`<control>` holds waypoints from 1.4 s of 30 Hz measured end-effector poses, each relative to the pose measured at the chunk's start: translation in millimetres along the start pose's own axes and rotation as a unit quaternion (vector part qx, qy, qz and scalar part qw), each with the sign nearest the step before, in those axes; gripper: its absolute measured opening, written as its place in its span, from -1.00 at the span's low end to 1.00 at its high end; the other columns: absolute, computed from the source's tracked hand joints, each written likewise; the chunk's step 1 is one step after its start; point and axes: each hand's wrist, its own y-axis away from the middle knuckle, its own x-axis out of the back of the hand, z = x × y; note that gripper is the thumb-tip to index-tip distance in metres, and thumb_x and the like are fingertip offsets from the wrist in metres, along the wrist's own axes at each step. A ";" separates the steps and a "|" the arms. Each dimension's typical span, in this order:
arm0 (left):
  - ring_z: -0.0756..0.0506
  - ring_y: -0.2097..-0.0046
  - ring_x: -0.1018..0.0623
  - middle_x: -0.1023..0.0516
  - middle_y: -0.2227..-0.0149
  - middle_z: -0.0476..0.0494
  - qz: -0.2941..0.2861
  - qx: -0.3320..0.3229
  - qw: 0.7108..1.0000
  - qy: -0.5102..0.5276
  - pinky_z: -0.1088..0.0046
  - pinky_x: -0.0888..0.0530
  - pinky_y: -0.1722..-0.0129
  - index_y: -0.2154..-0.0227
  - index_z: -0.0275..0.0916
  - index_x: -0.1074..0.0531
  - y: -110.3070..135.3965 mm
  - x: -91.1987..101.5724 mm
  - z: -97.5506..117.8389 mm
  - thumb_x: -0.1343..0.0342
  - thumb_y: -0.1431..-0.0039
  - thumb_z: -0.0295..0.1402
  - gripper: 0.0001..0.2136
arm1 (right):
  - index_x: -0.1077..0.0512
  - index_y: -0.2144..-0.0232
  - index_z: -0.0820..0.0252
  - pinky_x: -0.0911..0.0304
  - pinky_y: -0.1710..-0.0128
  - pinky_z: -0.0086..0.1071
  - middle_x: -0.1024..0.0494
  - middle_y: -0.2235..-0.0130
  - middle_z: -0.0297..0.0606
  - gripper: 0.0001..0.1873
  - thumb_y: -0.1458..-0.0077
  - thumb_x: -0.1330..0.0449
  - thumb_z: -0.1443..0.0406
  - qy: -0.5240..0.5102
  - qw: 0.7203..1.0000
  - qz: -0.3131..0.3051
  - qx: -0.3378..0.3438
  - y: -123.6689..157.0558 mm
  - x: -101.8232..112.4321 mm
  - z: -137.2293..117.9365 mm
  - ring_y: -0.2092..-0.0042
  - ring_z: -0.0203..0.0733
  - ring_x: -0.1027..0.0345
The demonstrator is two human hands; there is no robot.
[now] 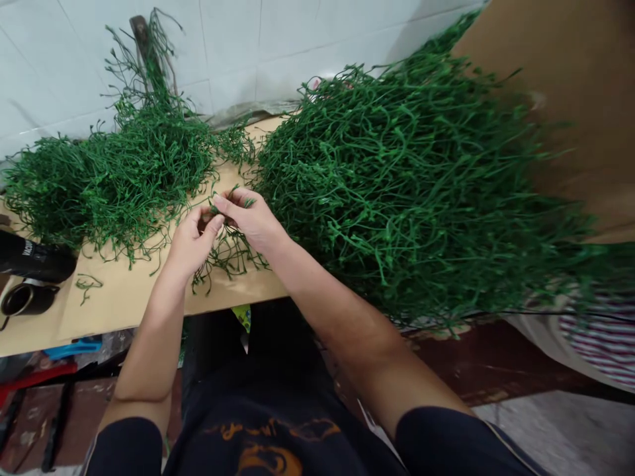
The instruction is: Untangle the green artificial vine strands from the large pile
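My left hand (191, 241) and my right hand (251, 218) meet over the tan cardboard sheet (119, 297). Both pinch a small bunch of green plastic stems (231, 254) that hangs down between them toward the sheet's near edge. A very large heap of the same green stems (411, 178) lies just right of my right hand. A smaller heap of green stems (114, 172) lies to the left of my left hand.
A black object (32, 258) and a dark cup (27, 299) sit at the left edge. A brown cardboard panel (570, 86) stands at the right. White tiled wall (278, 39) is behind. A striped cloth (605, 337) shows at lower right.
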 end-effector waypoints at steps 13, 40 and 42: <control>0.04 0.53 -0.21 -0.20 0.62 0.05 0.063 -0.009 0.998 -0.010 0.53 -0.19 0.50 0.56 -0.23 -0.28 16.9 12.3 -10.6 0.00 -0.11 -0.25 -0.79 | -0.17 0.59 0.21 -0.10 0.43 -0.47 -0.18 0.55 -0.41 -0.73 -0.10 -0.10 0.30 0.219 0.973 0.051 0.044 -11.1 4.1 0.5 0.48 -0.42 -0.05; 0.06 0.52 -0.14 -0.13 0.61 0.05 -0.029 -0.096 0.994 0.050 0.53 -0.19 0.51 0.61 -0.25 -0.23 1.7 1.7 28.7 0.00 -0.10 -0.07 -0.64 | -0.38 0.38 0.31 -0.14 0.31 -0.41 -0.40 0.41 -0.28 -0.72 -0.19 0.00 0.21 0.556 0.784 -0.214 0.177 9.1 23.2 -62.8 0.35 -0.34 -0.22; 0.06 0.52 -0.13 -0.10 0.61 0.05 -0.028 -0.095 0.995 0.026 0.53 -0.19 0.51 0.62 -0.24 -0.19 1.9 3.9 27.8 0.03 -0.13 -0.08 -0.64 | -0.32 0.49 0.30 -0.07 0.38 -0.44 -0.30 0.50 -0.34 -0.74 -0.19 0.01 0.27 0.519 0.807 -0.226 0.170 2.7 28.1 -53.4 0.42 -0.39 -0.12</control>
